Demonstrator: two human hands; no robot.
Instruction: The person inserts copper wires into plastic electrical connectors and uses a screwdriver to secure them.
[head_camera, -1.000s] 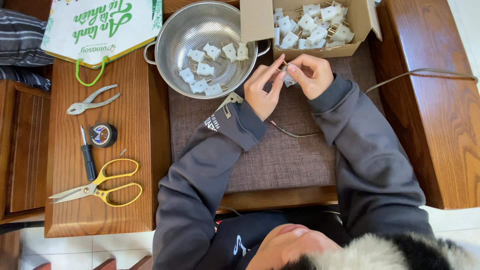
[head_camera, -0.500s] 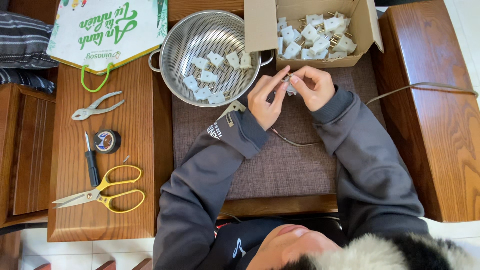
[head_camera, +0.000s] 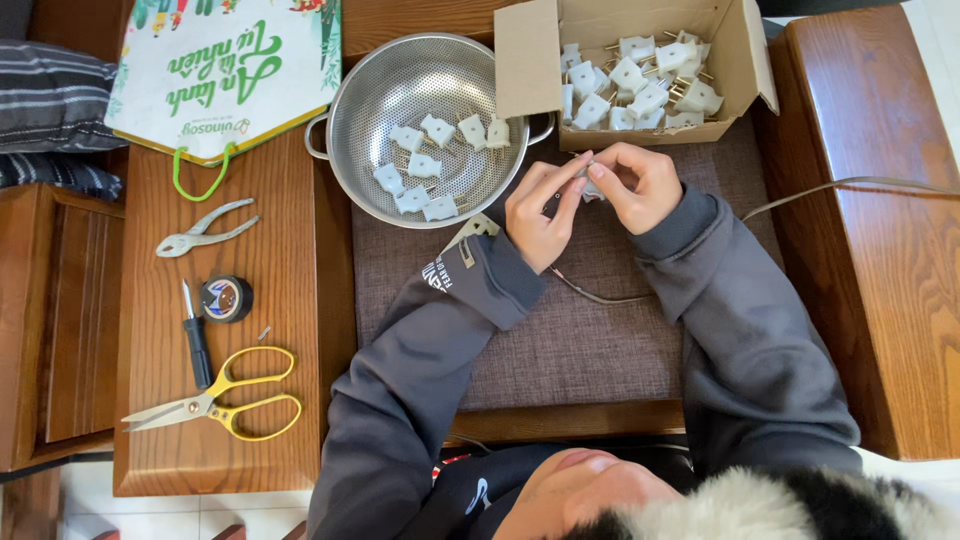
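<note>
My left hand (head_camera: 540, 215) and my right hand (head_camera: 640, 185) meet over the grey-brown mat (head_camera: 560, 340), just in front of the cardboard box (head_camera: 530, 60). Together they pinch a small white plug (head_camera: 592, 188), mostly hidden by my fingers. A thin grey cable (head_camera: 600, 297) runs from under my hands and off across the wooden surface to the right. The box holds several white plugs (head_camera: 640, 85) with brass pins. To the left of my hands, a steel colander (head_camera: 350, 150) holds several more white plugs (head_camera: 430, 165).
On the wooden table at left lie pliers (head_camera: 200, 232), a roll of black tape (head_camera: 226, 298), a small screwdriver (head_camera: 196, 340) and yellow-handled scissors (head_camera: 215, 405). A white and green bag (head_camera: 225, 65) sits at the back left. One white plug part (head_camera: 470, 232) lies by my left sleeve.
Both hands stay together on the plug, with only small finger movements. The view has shifted slightly; nothing else on the table has moved.
</note>
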